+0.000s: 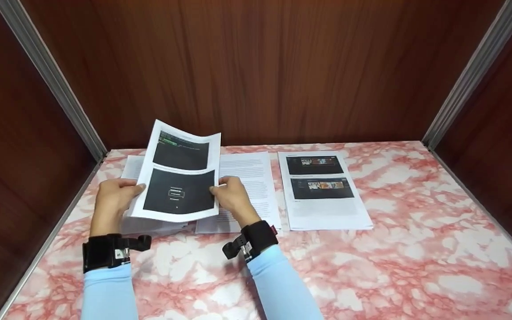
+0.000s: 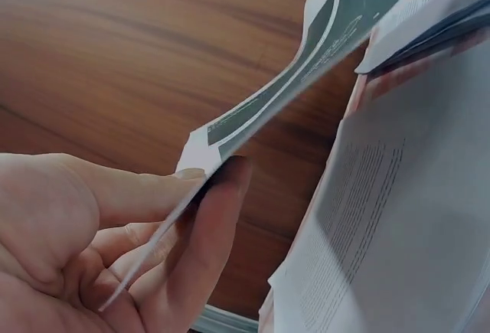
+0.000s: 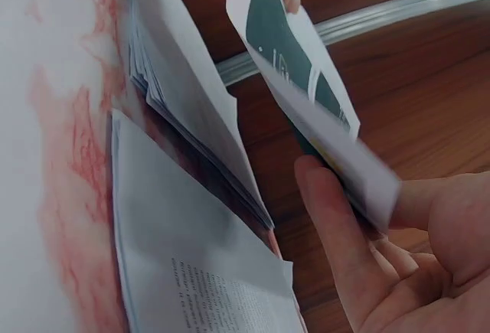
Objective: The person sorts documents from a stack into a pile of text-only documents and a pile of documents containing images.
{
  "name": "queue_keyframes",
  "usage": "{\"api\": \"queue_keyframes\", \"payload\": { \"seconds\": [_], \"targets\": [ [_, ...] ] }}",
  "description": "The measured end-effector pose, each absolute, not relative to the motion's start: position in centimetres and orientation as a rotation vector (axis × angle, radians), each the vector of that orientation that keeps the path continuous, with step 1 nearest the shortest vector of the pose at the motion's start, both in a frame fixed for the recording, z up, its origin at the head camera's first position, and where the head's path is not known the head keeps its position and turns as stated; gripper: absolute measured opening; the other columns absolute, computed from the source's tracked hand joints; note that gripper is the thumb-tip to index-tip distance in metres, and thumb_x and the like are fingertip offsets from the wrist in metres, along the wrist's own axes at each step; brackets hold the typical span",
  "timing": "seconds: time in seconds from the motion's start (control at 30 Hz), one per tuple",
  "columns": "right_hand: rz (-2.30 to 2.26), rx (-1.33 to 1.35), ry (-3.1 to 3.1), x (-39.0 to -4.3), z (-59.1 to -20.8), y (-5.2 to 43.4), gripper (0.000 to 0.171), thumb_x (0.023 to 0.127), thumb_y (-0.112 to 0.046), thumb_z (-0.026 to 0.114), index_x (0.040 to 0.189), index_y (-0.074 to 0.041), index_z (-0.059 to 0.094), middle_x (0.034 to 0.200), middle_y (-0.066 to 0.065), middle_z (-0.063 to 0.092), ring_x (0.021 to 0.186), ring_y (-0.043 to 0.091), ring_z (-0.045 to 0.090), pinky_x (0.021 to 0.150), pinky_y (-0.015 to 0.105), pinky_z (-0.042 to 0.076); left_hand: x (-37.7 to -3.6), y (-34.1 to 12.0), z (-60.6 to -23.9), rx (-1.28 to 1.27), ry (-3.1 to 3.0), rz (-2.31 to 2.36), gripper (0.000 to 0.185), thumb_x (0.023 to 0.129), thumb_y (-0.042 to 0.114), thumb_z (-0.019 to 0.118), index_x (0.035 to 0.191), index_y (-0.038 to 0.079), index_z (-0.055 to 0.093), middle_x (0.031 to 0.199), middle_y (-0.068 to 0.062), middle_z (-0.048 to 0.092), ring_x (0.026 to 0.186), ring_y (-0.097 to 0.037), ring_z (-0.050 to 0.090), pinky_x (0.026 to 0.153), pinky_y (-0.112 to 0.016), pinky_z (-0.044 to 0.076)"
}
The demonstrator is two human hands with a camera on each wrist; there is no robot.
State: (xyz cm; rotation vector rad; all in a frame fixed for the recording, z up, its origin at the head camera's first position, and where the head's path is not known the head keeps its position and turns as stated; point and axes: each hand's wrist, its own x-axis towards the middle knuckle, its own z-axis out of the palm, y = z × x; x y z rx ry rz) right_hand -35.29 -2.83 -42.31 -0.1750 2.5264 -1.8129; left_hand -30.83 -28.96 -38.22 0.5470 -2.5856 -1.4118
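A printed paper sheet (image 1: pixel 180 173) with two dark screenshots on it is held up, bowed, above the stacks on the table. My left hand (image 1: pixel 116 198) pinches its left edge between thumb and fingers, as the left wrist view shows with the thumb (image 2: pixel 145 195) on the printed face. At the opposite edge my right hand (image 1: pixel 234 195) pinches it, thumb in front and fingers behind. Beneath the sheet lie a left paper stack (image 1: pixel 132 166) with uneven edges, partly hidden, and a middle paper stack (image 1: pixel 249 186) covered in lines of text.
To the right lies another paper stack (image 1: pixel 322 215) topped by a page with two dark screenshots. The table (image 1: pixel 398 266) has a red and white marbled surface. Brown wood-grain panels (image 1: pixel 274 66) with metal corner posts (image 1: pixel 474 71) enclose its back and sides.
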Motion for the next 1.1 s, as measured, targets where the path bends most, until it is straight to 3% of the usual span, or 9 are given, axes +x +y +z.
{"api": "queue_keyframes", "payload": {
  "seconds": [0.23,0.43,0.53,0.7,0.87,1.1],
  "targets": [
    [-1.874,-0.144,2.550,-35.9,-41.5,-1.0,0.027,0.087,-0.014,0.068,0.106,0.005,0.067,0.095,0.010,0.068,0.082,0.018,0.062,0.074,0.029,0.049,-31.2,-27.8,-37.6,0.508,-2.557,-1.453,0.044,0.091,0.022,0.065,0.125,-0.006,0.061,0.126,-0.021,0.056,0.107,-0.028,0.050,0.079,-0.033,0.043],
    [-1.941,-0.129,2.478,-35.9,-41.5,0.3,0.022,0.088,-0.013,0.067,0.102,0.003,0.069,0.084,0.007,0.067,0.068,0.015,0.061,0.059,0.026,0.048,-31.3,-26.8,-37.9,0.458,-2.533,-1.482,0.038,0.090,0.018,0.065,0.119,-0.007,0.065,0.108,-0.017,0.063,0.079,-0.015,0.060,0.066,-0.024,0.050],
    [-1.960,-0.114,2.466,-35.9,-41.6,1.0,0.022,0.087,-0.013,0.067,0.103,0.003,0.069,0.079,0.006,0.066,0.061,0.013,0.057,0.053,0.025,0.046,-31.5,-26.0,-38.1,0.423,-2.511,-1.478,0.035,0.089,0.015,0.066,0.115,-0.008,0.067,0.100,-0.015,0.067,0.073,-0.012,0.060,0.063,-0.024,0.050],
    [-1.914,-0.104,2.524,-36.1,-41.5,2.8,0.016,0.087,-0.013,0.066,0.094,0.000,0.071,0.073,0.003,0.063,0.059,0.012,0.054,0.053,0.025,0.044,-32.1,-24.1,-38.3,0.382,-2.488,-1.522,0.032,0.089,0.014,0.067,0.112,-0.008,0.068,0.096,-0.013,0.068,0.073,-0.012,0.060,0.062,-0.023,0.050],
    [-1.842,-0.157,2.618,-36.8,-40.1,5.2,0.014,0.087,-0.011,0.067,0.086,0.002,0.070,0.069,0.002,0.060,0.058,0.011,0.051,0.054,0.024,0.043,-32.6,-21.8,-37.8,0.361,-2.446,-1.598,0.032,0.089,0.013,0.066,0.113,-0.007,0.067,0.104,-0.017,0.066,0.077,-0.015,0.062,0.067,-0.026,0.052],
    [-1.824,-0.086,2.633,-37.2,-37.7,11.3,0.016,0.089,-0.013,0.066,0.093,0.002,0.071,0.063,0.001,0.055,0.051,0.009,0.048,0.048,0.023,0.039,-34.2,-16.0,-36.9,0.227,-2.391,-1.580,0.026,0.085,0.010,0.069,0.106,-0.006,0.071,0.102,-0.020,0.070,0.087,-0.023,0.063,0.074,-0.029,0.048]
  ]
}}
